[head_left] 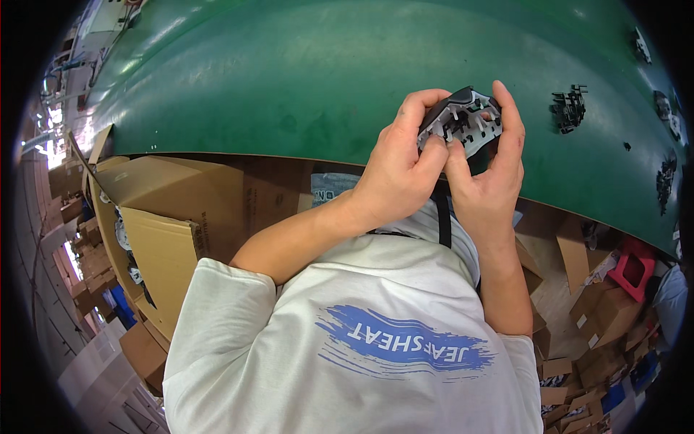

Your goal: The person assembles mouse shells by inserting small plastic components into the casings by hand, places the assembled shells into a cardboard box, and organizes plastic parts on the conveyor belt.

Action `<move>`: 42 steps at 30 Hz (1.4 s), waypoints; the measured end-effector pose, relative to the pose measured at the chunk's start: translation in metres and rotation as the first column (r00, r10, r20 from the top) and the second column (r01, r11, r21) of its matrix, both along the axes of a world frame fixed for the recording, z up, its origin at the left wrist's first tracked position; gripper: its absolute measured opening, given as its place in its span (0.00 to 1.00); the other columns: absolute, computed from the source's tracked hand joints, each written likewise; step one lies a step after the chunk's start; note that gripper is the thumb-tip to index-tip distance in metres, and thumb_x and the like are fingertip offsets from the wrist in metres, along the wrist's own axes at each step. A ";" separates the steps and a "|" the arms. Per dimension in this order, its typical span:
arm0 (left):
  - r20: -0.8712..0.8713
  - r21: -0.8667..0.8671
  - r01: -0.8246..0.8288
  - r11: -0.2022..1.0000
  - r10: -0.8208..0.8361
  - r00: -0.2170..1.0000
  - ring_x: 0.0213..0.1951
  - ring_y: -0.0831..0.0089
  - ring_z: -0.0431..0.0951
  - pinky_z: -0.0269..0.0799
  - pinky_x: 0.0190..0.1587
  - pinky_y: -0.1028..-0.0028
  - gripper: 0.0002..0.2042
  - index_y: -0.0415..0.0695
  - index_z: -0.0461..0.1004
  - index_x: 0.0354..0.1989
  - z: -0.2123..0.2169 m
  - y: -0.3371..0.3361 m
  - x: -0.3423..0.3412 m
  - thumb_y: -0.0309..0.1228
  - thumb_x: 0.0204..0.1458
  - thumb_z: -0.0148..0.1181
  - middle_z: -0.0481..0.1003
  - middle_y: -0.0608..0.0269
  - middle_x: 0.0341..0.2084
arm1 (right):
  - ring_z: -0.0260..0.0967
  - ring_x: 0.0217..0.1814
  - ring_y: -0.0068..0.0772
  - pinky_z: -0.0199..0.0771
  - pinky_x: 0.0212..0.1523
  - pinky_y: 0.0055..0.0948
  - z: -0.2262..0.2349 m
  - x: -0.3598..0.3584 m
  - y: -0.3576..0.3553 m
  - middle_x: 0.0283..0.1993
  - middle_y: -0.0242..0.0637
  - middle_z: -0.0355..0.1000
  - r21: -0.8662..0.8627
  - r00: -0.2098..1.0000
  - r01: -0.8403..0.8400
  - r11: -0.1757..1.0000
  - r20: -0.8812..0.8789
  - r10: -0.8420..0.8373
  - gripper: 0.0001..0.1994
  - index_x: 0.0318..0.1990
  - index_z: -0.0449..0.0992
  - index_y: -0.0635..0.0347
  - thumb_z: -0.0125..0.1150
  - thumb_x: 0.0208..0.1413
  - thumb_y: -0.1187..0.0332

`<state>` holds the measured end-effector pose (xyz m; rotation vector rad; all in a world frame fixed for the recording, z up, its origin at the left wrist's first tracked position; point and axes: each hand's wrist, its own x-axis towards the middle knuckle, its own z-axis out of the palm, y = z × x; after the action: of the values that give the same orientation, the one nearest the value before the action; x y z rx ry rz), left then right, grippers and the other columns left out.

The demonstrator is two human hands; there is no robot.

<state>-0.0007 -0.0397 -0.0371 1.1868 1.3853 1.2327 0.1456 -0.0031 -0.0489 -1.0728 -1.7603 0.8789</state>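
Both of my hands hold a black-and-grey moulded plastic shell [473,134] just above the near edge of the green work surface [289,87]. Its hollow side shows pale posts and dark openings; the exact kind of product cannot be made out. My left hand [405,163] is closed around its left side, thumb pressed at the lower inner edge. On the opposite side, my right hand [488,173] grips it with thumb below and fingers along the right rim. To the right lies a small heap of black plastic parts [569,108].
More parts [665,184] lie along the far right of the surface, with a tiny black piece [627,146] nearby. A large open carton [163,239] stands at my left and holds parts. Cartons [607,311] and a red stool [632,271] are at the lower right.
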 end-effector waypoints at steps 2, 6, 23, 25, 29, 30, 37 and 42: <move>0.011 0.020 -0.013 1.000 0.013 1.000 0.49 0.62 0.82 0.78 0.53 0.65 0.21 0.34 0.62 0.66 0.002 0.000 0.004 0.20 0.63 0.47 0.79 0.45 0.50 | 0.73 0.65 0.44 0.76 0.63 0.38 0.001 0.001 0.000 0.72 0.50 0.66 0.067 0.999 0.015 0.998 0.033 -0.017 0.37 0.74 0.61 0.69 0.66 0.55 0.82; 0.049 0.003 -0.011 1.000 0.010 0.999 0.49 0.58 0.82 0.78 0.53 0.64 0.22 0.35 0.61 0.67 0.003 0.000 0.010 0.19 0.63 0.46 0.79 0.43 0.49 | 0.73 0.65 0.50 0.77 0.63 0.41 0.002 0.004 -0.003 0.73 0.53 0.66 0.101 0.995 0.064 0.993 0.076 -0.072 0.37 0.73 0.61 0.72 0.67 0.54 0.82; 0.533 -0.272 0.326 0.905 -0.141 0.834 0.50 0.81 0.74 0.71 0.51 0.77 0.27 0.44 0.57 0.77 0.048 0.011 -0.010 0.42 0.75 0.47 0.75 0.66 0.54 | 0.73 0.61 0.39 0.74 0.64 0.38 0.038 0.022 0.011 0.66 0.48 0.68 -0.361 0.956 -0.151 0.920 -0.291 0.042 0.41 0.79 0.56 0.68 0.63 0.55 0.81; 0.607 -0.284 0.344 0.895 -0.110 0.787 0.50 0.82 0.73 0.70 0.53 0.77 0.28 0.44 0.56 0.77 0.056 0.011 -0.008 0.47 0.76 0.45 0.74 0.67 0.54 | 0.67 0.72 0.37 0.64 0.74 0.37 0.050 0.027 0.012 0.73 0.46 0.65 -0.404 0.885 -0.297 0.866 -0.456 0.091 0.44 0.81 0.50 0.66 0.60 0.56 0.83; 0.674 -0.229 0.215 0.949 -0.005 0.739 0.52 0.83 0.72 0.69 0.54 0.78 0.30 0.45 0.54 0.78 0.059 0.012 0.002 0.50 0.77 0.40 0.73 0.68 0.56 | 0.70 0.69 0.42 0.67 0.71 0.38 0.062 0.036 0.009 0.69 0.46 0.70 0.017 0.996 -0.032 0.999 -0.080 0.033 0.40 0.77 0.60 0.66 0.63 0.55 0.82; 0.692 -0.210 0.211 0.955 -0.008 0.722 0.52 0.82 0.72 0.68 0.55 0.77 0.30 0.44 0.53 0.78 0.060 0.013 0.001 0.50 0.77 0.41 0.73 0.67 0.57 | 0.73 0.61 0.42 0.71 0.63 0.38 0.062 0.040 0.006 0.62 0.44 0.74 0.185 0.994 -0.086 0.979 0.089 0.071 0.35 0.71 0.69 0.66 0.66 0.52 0.81; 0.542 -0.192 0.260 0.946 -0.119 0.832 0.61 0.79 0.67 0.63 0.64 0.76 0.32 0.41 0.51 0.78 0.061 0.014 -0.001 0.53 0.77 0.41 0.70 0.65 0.60 | 0.75 0.49 0.44 0.75 0.52 0.38 0.060 0.040 -0.002 0.49 0.40 0.81 0.310 0.936 -0.231 0.922 0.330 0.123 0.23 0.53 0.85 0.61 0.66 0.46 0.85; 0.503 -0.102 0.270 0.958 -0.184 0.844 0.67 0.74 0.61 0.59 0.69 0.71 0.35 0.39 0.46 0.79 0.056 0.010 0.002 0.53 0.76 0.43 0.63 0.58 0.66 | 0.74 0.43 0.37 0.75 0.46 0.33 0.061 0.038 0.005 0.50 0.33 0.82 0.384 0.925 -0.211 0.899 0.376 0.056 0.25 0.51 0.87 0.57 0.66 0.42 0.83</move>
<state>0.0018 -0.0301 0.0189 0.8139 0.9169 1.1195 0.1836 0.0016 0.0120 -0.8630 -2.2243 0.3594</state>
